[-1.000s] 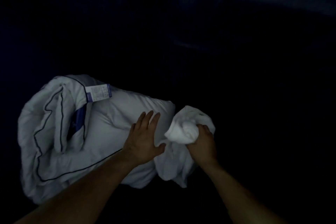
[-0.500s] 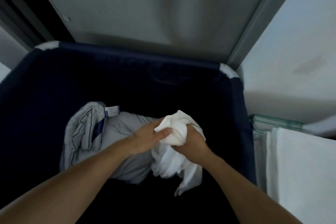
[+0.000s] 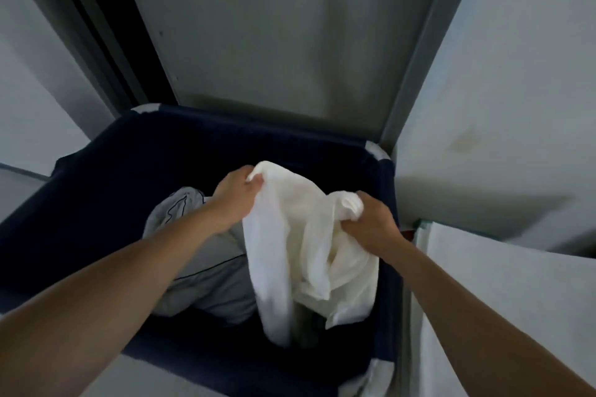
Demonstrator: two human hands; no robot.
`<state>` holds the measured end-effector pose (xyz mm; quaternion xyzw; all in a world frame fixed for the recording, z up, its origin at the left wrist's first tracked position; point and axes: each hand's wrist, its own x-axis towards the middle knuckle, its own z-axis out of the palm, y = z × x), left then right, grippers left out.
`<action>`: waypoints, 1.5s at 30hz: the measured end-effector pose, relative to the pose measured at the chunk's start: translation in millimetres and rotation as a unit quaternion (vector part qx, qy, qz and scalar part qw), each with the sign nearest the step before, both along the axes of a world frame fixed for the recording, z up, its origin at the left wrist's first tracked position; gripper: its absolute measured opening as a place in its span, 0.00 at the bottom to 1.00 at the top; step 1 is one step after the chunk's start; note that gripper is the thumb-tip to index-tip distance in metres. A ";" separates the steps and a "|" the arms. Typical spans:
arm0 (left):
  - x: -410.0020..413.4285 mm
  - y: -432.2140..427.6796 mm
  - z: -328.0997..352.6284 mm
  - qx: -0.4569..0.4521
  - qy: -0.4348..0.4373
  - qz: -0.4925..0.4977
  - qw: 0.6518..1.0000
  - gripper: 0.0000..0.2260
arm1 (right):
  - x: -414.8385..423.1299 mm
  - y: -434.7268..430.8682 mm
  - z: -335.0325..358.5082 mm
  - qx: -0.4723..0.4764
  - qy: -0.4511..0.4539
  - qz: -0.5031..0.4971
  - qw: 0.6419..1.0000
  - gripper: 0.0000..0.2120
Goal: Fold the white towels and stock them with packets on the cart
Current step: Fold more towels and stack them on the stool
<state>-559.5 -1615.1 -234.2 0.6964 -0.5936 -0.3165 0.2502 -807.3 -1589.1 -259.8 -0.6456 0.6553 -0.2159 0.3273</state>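
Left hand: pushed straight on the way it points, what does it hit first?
Probably the far wall of the navy bin. The left hand grips the white towel, which would travel along. Depth unclear.

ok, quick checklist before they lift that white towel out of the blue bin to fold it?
1. Grip of left hand on white towel corner: ok.
2. Grip of right hand on a bunched part: ok.
3. Towel clear of blue bin: not ok, lower end hangs inside.
4. Towel spread out for folding: not ok, crumpled.
5. Lower end free of piped bedding: cannot tell, blurred.
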 end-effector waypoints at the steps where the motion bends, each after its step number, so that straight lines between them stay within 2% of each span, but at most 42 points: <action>1: 1.0 3.4 6.0 0.004 0.009 0.013 1.000 0.12 | -3.3 2.6 11.5 -0.026 -0.003 -0.001 1.000 0.12; 3: 1.9 7.2 16.3 -0.003 0.020 0.033 0.999 0.10 | -9.2 6.0 36.5 -0.082 -0.012 -0.019 0.996 0.10; 6: 8.0 8.6 38.2 -0.041 0.035 0.079 0.995 0.12 | -26.5 5.3 72.2 -0.165 -0.035 -0.103 0.980 0.09; 8: 15.8 9.7 53.4 -0.037 0.076 0.081 0.993 0.15 | -38.4 7.1 89.9 -0.179 -0.057 -0.146 0.971 0.08; 10: 17.5 13.0 66.7 0.000 0.120 0.010 0.993 0.23 | -44.4 11.2 106.5 -0.179 -0.091 -0.176 0.964 0.06; 12: 10.7 16.5 79.3 0.029 0.132 -0.087 0.987 0.24 | -43.7 15.7 124.8 -0.193 -0.146 -0.232 0.942 0.04; 15: -20.0 23.6 108.1 0.035 0.156 -0.182 0.970 0.30 | -36.1 23.9 158.2 -0.192 -0.323 -0.317 0.871 0.06; 18: -65.4 28.3 136.5 -0.004 0.195 -0.244 0.950 0.33 | -29.9 36.2 191.9 -0.213 -0.378 -0.298 0.850 0.07; 22: -130.7 38.7 177.7 -0.085 0.285 -0.258 0.919 0.25 | -41.5 64.2 245.3 -0.310 -0.415 -0.290 0.805 0.06; 24: -157.5 51.2 204.9 -0.132 0.297 -0.263 0.908 0.21 | -56.2 79.1 271.9 -0.357 -0.425 -0.296 0.778 0.08; 28: -199.2 73.4 252.3 -0.185 0.328 -0.287 0.881 0.20 | -92.3 116.8 323.1 -0.427 -0.416 -0.270 0.756 0.04; 30: -219.0 82.2 271.1 -0.193 0.368 -0.286 0.864 0.24 | -118.2 138.5 343.7 -0.457 -0.409 -0.267 0.744 0.11; 32: -237.1 90.8 286.0 -0.197 0.397 -0.275 0.853 0.22 | -154.3 157.9 354.0 -0.489 -0.389 -0.259 0.737 0.16; 34: -255.5 97.6 288.7 -0.172 0.415 -0.285 0.847 0.16 | -194.5 173.4 347.1 -0.501 -0.329 -0.279 0.751 0.14; 36: -276.1 102.9 280.8 -0.154 0.398 -0.292 0.856 0.13 | -233.4 185.3 323.1 -0.492 -0.247 -0.324 0.769 0.09; 38: -296.9 112.1 263.7 -0.164 0.297 -0.288 0.896 0.10 | -268.7 195.0 278.6 -0.455 -0.146 -0.361 0.801 0.05; 40: -319.5 121.7 234.0 -0.154 0.201 -0.295 0.921 0.10 | -294.9 207.9 218.8 -0.382 -0.018 -0.374 0.845 0.10; 41: -329.9 126.2 216.2 -0.132 0.170 -0.300 0.929 0.11 | -303.5 215.8 185.9 -0.317 0.031 -0.354 0.879 0.14; 43: -345.8 132.7 173.2 -0.074 0.117 -0.320 0.937 0.15 | -313.6 232.4 120.0 -0.107 0.098 -0.253 0.957 0.22; 44: -350.4 137.1 152.4 -0.048 0.092 -0.328 0.939 0.15 | -315.2 241.9 93.5 0.000 0.106 -0.190 0.976 0.27; 45: -353.4 141.6 135.5 -0.029 0.085 -0.329 0.940 0.14 | -318.3 248.4 73.7 0.069 0.096 -0.150 0.982 0.31</action>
